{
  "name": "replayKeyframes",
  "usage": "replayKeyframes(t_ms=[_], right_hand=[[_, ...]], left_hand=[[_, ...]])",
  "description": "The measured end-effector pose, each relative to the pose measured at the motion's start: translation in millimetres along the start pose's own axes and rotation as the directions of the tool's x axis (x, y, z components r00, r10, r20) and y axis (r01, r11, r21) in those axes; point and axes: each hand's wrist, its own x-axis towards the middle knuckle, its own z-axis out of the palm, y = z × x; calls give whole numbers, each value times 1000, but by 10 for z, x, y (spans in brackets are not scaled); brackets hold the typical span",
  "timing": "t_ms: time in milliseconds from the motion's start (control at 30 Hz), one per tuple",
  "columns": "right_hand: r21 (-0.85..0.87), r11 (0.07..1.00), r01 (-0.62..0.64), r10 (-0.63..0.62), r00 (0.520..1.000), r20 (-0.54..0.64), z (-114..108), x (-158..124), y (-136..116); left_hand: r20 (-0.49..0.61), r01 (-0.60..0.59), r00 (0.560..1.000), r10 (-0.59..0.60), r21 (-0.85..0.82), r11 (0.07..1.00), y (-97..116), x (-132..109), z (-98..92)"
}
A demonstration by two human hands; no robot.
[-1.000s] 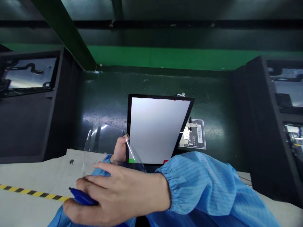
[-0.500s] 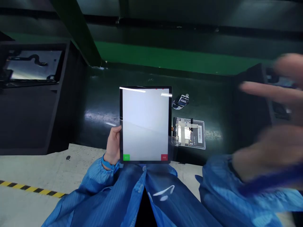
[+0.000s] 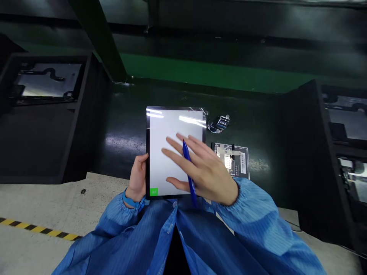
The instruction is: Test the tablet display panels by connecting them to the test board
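Note:
My left hand point(image 3: 138, 176) grips the left edge of a tablet screen point(image 3: 172, 131), thumb on its front. The screen is lit white, with a green box in its lower left corner. Over its lower right part is my right hand point(image 3: 205, 168), fingers stretched toward the upper left. A blue pen point(image 3: 187, 154) is held between those fingers, pointing up. I cannot tell whether the fingertips touch the glass. To the screen's right lies a circuit board assembly point(image 3: 242, 162) with a barcode label, partly hidden by my right hand.
A small metal tally counter point(image 3: 221, 123) sits on the dark green bench point(image 3: 123, 126) beside the screen. Black trays with tablet parts flank me, a left tray point(image 3: 37, 145) and a right tray point(image 3: 309, 152). A green post point(image 3: 99, 42) rises at the back left.
My right hand has swung in from the far right, with the blue pen, to over the screen. The red box at the screen's lower right is now covered. My left hand keeps its hold.

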Motion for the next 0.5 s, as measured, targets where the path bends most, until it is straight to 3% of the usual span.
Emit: replayKeyframes(t_ms=[100, 233, 333, 400, 500], right_hand=[[-57, 994, -92, 96, 992, 75, 183, 10, 76], [-84, 996, -40, 32, 995, -89, 317, -172, 23], [-16, 997, -69, 64, 970, -235, 212, -312, -7], [39, 980, -194, 194, 912, -362, 66, -409, 39], [100, 871, -480, 452, 706, -545, -108, -634, 238]], left_hand=[[5, 12, 1000, -12, 2, 1000, -22, -36, 0], [-16, -38, 999, 38, 1, 999, -22, -23, -12], [-31, -103, 994, 103, 24, 994, -14, 13, 5], [-62, -117, 991, 120, 45, 992, -17, 36, 17], [-114, -153, 980, 163, 92, 984, -27, 79, -21]])
